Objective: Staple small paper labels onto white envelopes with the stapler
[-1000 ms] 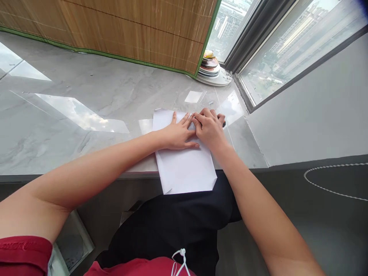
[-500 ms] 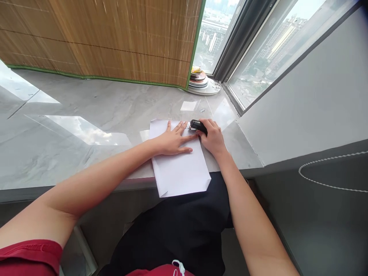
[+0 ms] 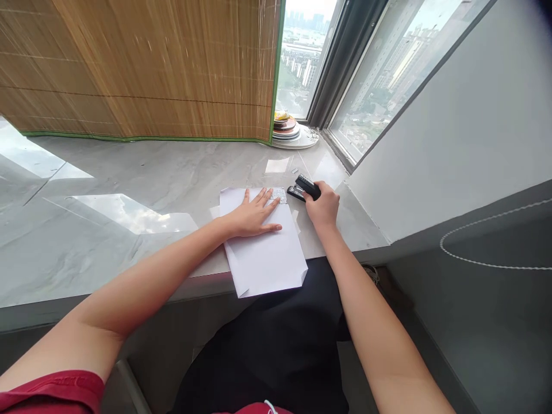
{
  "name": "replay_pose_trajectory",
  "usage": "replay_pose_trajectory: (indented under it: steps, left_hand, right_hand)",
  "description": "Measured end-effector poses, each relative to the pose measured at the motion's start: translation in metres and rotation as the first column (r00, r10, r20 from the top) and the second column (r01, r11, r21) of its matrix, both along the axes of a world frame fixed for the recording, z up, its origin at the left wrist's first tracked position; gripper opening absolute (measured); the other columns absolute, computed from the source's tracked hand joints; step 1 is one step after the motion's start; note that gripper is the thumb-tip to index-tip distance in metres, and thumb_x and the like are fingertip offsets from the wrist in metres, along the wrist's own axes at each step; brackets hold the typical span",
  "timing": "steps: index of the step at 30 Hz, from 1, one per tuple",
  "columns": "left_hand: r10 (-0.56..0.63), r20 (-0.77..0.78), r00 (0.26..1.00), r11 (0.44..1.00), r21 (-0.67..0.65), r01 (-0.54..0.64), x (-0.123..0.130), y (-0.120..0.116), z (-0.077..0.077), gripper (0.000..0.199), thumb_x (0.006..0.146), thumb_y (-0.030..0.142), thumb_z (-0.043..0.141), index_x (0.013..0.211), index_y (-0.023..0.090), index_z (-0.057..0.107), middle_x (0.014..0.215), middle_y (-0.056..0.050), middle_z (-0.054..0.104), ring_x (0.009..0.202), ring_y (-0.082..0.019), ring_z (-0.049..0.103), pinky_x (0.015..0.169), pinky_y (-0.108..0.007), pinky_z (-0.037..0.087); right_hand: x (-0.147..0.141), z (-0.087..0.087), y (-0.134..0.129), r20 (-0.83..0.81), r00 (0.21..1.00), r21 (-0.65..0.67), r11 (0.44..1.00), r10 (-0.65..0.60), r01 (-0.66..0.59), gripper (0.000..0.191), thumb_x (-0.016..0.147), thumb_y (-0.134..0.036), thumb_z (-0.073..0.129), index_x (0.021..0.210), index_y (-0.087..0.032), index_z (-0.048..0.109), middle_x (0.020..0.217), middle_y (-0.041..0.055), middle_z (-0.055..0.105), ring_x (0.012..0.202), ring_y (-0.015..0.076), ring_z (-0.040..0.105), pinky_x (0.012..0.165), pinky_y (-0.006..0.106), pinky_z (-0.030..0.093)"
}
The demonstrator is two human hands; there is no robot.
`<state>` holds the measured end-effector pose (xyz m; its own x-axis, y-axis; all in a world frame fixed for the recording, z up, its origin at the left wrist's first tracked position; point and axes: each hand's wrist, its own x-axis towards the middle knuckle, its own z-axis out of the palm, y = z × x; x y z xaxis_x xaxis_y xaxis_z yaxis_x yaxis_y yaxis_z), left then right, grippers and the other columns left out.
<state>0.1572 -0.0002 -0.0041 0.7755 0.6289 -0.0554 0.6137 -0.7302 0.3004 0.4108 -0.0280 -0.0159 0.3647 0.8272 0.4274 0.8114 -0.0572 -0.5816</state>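
White paper (image 3: 267, 264) lies on the grey stone ledge, its near end jutting past the edge and its near corners bent. My left hand (image 3: 252, 217) rests flat on it with the fingers spread. A patch of staples (image 3: 279, 196) shows at the far right corner of the paper, just beyond my fingertips. My right hand (image 3: 323, 206) grips a black stapler (image 3: 305, 187) whose jaws stand apart. The stapler is just right of the paper's corner, and the paper is not between its jaws.
A bamboo blind (image 3: 142, 69) with green edging hangs at the back left. A stack of plates (image 3: 288, 131) stands in the window corner. On the right is a white wall (image 3: 440, 126), with a beaded cord (image 3: 448, 250) lower down. The ledge (image 3: 181, 167) runs off to the left.
The stapler in my right hand has come off the paper's corner to the right, and its jaws now show apart. My left hand stays on the paper; the view has shifted slightly.
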Motion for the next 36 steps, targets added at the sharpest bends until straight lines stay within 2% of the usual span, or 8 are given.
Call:
replay_pose_trajectory:
  steps: [5,8,10,14,23,26,30,36]
  left_hand:
    - [0.199,0.51,0.837,0.973,0.002,-0.232,-0.02,0.035,0.006,0.068,0.105,0.068,0.058,0.157,0.024,0.061,0.177,-0.017,0.044,0.162,-0.039,0.044,0.132,-0.057,0.036]
    - [0.355,0.868,0.347,0.887,-0.196,-0.417,-0.04,0.065,0.008,0.03,0.099,0.05,0.075,0.104,0.02,0.078,0.134,-0.015,0.069,0.114,-0.028,0.07,0.098,-0.038,0.057]
    - [0.483,0.875,-0.016,0.825,-0.461,-0.327,-0.054,0.082,0.007,0.03,0.098,0.043,0.078,0.081,0.02,0.069,0.099,-0.009,0.068,0.083,-0.018,0.064,0.071,-0.028,0.052]
    - [0.676,0.632,-0.379,0.69,-0.724,0.024,-0.074,0.101,0.008,0.042,0.101,0.041,0.071,0.071,0.021,0.051,0.072,0.0,0.049,0.057,-0.012,0.042,0.053,-0.026,0.035]
    - [0.698,0.585,-0.414,0.691,-0.701,0.174,-0.074,0.1,0.015,0.039,0.101,0.044,0.068,0.074,0.022,0.051,0.074,0.0,0.052,0.056,-0.011,0.043,0.052,-0.026,0.037]
    - [0.694,0.576,-0.432,0.695,-0.692,0.194,-0.079,0.101,0.014,0.04,0.103,0.045,0.065,0.074,0.022,0.051,0.074,0.0,0.05,0.056,-0.012,0.044,0.053,-0.027,0.037]
    - [0.696,0.545,-0.467,0.685,-0.698,0.206,-0.086,0.103,0.012,0.04,0.104,0.047,0.062,0.076,0.022,0.051,0.075,0.0,0.049,0.056,-0.012,0.044,0.054,-0.026,0.038]
    - [0.699,0.52,-0.49,0.68,-0.695,0.233,-0.089,0.108,0.007,0.035,0.105,0.044,0.059,0.079,0.022,0.053,0.076,0.0,0.049,0.057,-0.012,0.045,0.053,-0.026,0.038]
  right_hand:
    - [-0.021,0.021,-0.009,-0.037,0.999,0.169,0.985,-0.03,0.036,0.017,0.093,-0.026,0.068,0.108,-0.02,0.067,0.114,0.0164,0.076,0.109,0.035,0.069,0.097,0.049,0.055]
    - [-0.059,0.035,-0.02,-0.064,0.988,0.159,0.979,0.142,-0.13,0.015,0.094,-0.028,0.071,0.106,-0.022,0.065,0.107,0.0114,0.075,0.1,0.0304,0.069,0.091,0.045,0.056]
    - [-0.09,0.037,-0.028,-0.099,0.955,0.096,0.958,0.279,-0.27,0.016,0.094,-0.029,0.075,0.103,-0.024,0.063,0.102,0.0079,0.075,0.094,0.0275,0.069,0.087,0.042,0.056]
    - [-0.138,0.026,-0.037,-0.082,0.922,-0.032,0.924,0.378,-0.382,0.016,0.096,-0.024,0.073,0.099,-0.024,0.058,0.106,0.0096,0.072,0.102,0.0283,0.066,0.087,0.04,0.054]
    - [-0.103,0.025,-0.015,-0.032,0.911,-0.063,0.909,0.411,-0.412,0.03,0.104,-0.052,0.069,0.102,-0.022,0.065,0.099,0.0063,0.071,0.097,0.0244,0.066,0.083,0.032,0.048]
    - [-0.045,0.029,-0.004,0.112,0.972,-0.296,0.941,0.207,-0.166,0.05,0.114,-0.04,0.044,0.073,-0.02,0.066,0.077,0.0085,0.067,0.085,0.0236,0.066,0.075,0.032,0.044]
    - [0.009,0.018,-0.002,0.319,0.944,-0.447,0.891,0.079,0.077,0.041,0.108,-0.031,0.05,0.082,-0.018,0.08,0.089,0.0144,0.076,0.092,0.0271,0.071,0.077,0.032,0.044]
    - [-0.008,0.016,-0.006,0.233,0.966,-0.359,0.933,0.11,-0.02,0.053,0.114,-0.038,0.04,0.079,-0.018,0.076,0.086,0.0141,0.075,0.086,0.0269,0.069,0.077,0.035,0.045]
